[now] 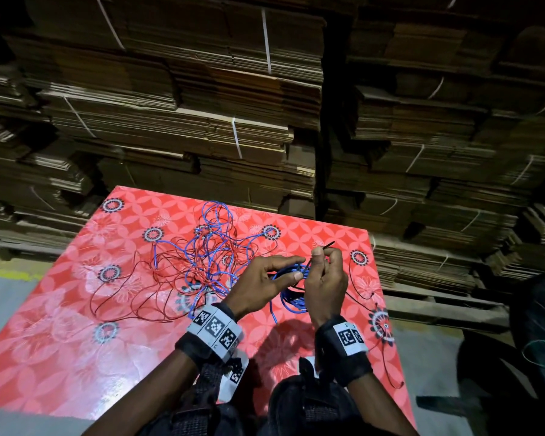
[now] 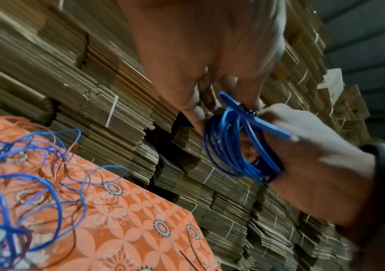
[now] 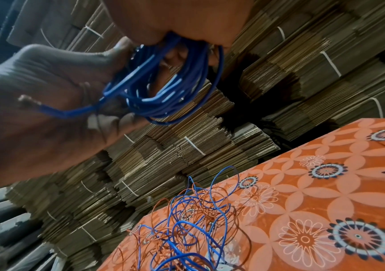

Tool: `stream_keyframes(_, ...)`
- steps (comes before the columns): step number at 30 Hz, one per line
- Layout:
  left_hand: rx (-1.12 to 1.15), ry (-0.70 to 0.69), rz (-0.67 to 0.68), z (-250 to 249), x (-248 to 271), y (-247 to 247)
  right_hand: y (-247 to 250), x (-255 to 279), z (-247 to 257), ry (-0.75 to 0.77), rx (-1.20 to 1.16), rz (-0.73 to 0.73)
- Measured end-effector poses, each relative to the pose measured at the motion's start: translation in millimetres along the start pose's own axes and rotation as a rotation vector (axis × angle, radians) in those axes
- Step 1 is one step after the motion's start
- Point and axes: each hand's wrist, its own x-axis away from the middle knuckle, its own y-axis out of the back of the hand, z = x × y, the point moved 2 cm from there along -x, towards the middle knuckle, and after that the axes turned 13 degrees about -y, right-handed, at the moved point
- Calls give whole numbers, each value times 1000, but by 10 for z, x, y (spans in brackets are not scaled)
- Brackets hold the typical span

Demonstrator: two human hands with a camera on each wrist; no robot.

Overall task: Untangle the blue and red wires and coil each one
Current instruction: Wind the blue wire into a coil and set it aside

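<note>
Two hands: both are working on one blue coil (image 1: 291, 289), held up above the right part of the table (image 1: 76, 357).
Left hand (image 1: 258, 286): fingers and thumb are curling round the coil's left side, thumb tip pressing on the loops.
Right hand (image 1: 326, 287): fingers are closing round the coil's right side; thumb and forefinger are pinching a thin dark wire end (image 1: 326, 246) that is sticking up past the fingertips.
Blue coil: several loops are bunching together between the two palms; a loose blue tail is hanging down toward the table.
Blue end: in the right wrist view a stripped tip (image 3: 25, 99) is lying across the left palm.
Tangle (image 1: 202, 256): the rest of the blue wire and the red wire (image 1: 123, 297) are lying knotted together mid-table, left of the hands, red strands spreading out to the left.
Dark strand (image 1: 364, 297): is trailing on the table right of the right hand.
Background: strapped stacks of flattened cardboard (image 1: 202, 105) are standing behind the table.
</note>
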Motion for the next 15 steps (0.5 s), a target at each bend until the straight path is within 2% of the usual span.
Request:
stream_keyframes(4, 18, -18, -67, -27, 0, -51, -7, -37, -6, -51, -14, 5)
stream_keyframes(11, 61, -32, 97, -41, 23, 24, 2, -74, 1, -121, -49, -21)
stream_keyframes(15, 11, -38, 47, -39, 8, 38, 3, -83, 2, -168, -68, 49)
